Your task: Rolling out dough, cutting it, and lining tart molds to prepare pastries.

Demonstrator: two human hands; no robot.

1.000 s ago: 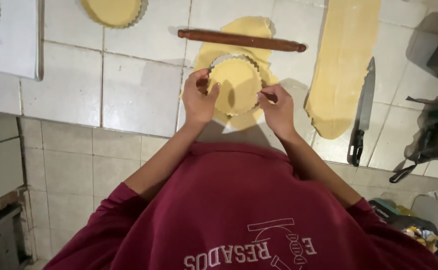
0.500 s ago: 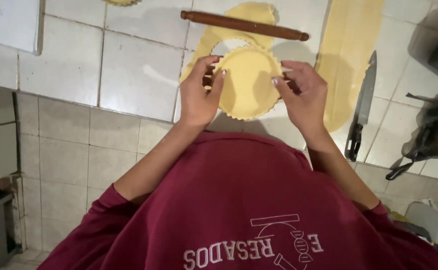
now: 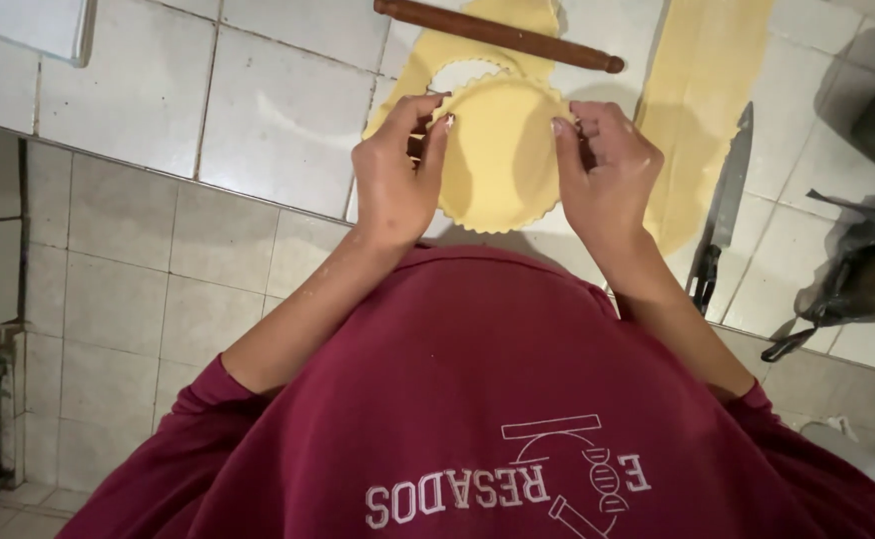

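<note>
A round, scalloped disc of yellow dough (image 3: 502, 155) is lifted above the white tiled counter (image 3: 258, 100). My left hand (image 3: 397, 175) grips its left rim and my right hand (image 3: 607, 170) grips its right rim. Behind it lies the rolled dough sheet (image 3: 457, 50), with a round scalloped hole cut out of it. Whether a tart tin sits under the disc cannot be told.
A wooden rolling pin (image 3: 497, 35) lies across the far dough sheet. A long strip of dough (image 3: 707, 90) runs along the right, with a knife (image 3: 722, 215) beside it. A dark plastic bag (image 3: 862, 269) sits at the far right.
The dough disc has come off the sheet and been raised closer to me, both hands staying on its rim. The camera has tilted down, so the far tart shell has left the view.
</note>
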